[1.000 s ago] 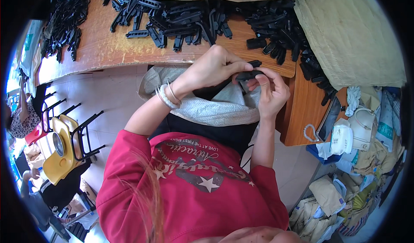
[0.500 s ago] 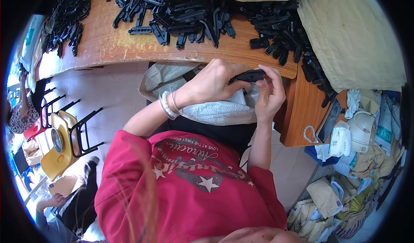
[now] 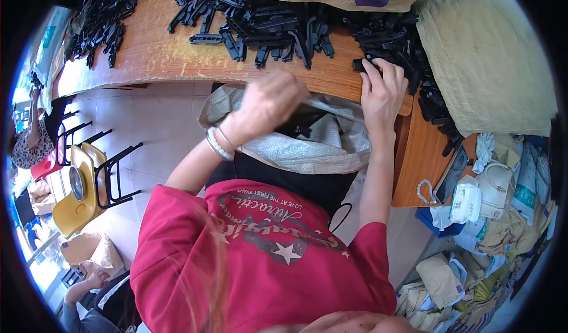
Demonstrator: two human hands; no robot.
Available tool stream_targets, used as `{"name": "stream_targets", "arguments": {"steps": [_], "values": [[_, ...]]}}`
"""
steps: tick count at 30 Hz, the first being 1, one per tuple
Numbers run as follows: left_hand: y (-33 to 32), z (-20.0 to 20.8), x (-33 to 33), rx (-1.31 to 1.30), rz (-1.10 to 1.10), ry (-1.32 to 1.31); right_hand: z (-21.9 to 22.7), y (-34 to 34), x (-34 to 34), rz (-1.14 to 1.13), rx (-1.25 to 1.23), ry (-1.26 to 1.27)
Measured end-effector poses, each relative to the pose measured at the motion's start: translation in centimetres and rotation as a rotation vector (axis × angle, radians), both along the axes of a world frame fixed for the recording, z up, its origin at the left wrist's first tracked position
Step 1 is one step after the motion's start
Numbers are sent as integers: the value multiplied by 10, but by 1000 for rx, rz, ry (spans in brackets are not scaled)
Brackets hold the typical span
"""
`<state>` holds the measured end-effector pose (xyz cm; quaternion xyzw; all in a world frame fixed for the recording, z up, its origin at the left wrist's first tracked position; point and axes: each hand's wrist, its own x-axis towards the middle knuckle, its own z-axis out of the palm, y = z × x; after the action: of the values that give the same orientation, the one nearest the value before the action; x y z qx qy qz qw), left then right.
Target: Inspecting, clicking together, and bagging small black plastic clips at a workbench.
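My left hand (image 3: 271,103), smeared by motion, is over the open mouth of a white woven sack (image 3: 296,154) at the table's front edge. Its fingers look curled, but whether anything is in them does not show. Inside the sack a dark shape (image 3: 303,127) shows. My right hand (image 3: 384,87) rests at the table's front right, its bent fingers closed on a short black plastic part (image 3: 359,65) at the pile's near edge. Heaped behind it are more black plastic parts (image 3: 393,43).
Long black parts (image 3: 266,28) lie along the wooden table (image 3: 160,52), with another heap (image 3: 103,22) at far left. Tan sacks (image 3: 485,61) stand behind and right. A beaded bracelet (image 3: 425,191) lies on the right-hand wood. Yellow chairs (image 3: 74,212) and another person's hand (image 3: 97,280) are left.
The black part that both hands held is no longer between them. My left hand has moved left over the sack; my right hand has gone up to the pile and taken hold of another part.
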<state>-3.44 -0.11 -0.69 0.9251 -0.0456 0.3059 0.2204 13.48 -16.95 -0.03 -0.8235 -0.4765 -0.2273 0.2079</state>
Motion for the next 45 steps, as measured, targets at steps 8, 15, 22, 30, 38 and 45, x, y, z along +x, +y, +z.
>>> {"name": "stream_targets", "arguments": {"steps": [8,15,22,30,38,45], "values": [[46,19,18,264,367,166,-3,13,-11,104,240,119],[14,13,2,-185,299,-98,-1,8,-44,125,545,920],[-20,1,3,-1356,-13,267,5,3,-61,347,548,1495],[-12,17,5,-1382,-13,364,7,3,-81,220,576,1197],[-19,41,0,-690,-89,264,5,8,-78,247,740,986],[-12,32,1,-601,-152,307,-1,-5,-73,256,504,979]]}}
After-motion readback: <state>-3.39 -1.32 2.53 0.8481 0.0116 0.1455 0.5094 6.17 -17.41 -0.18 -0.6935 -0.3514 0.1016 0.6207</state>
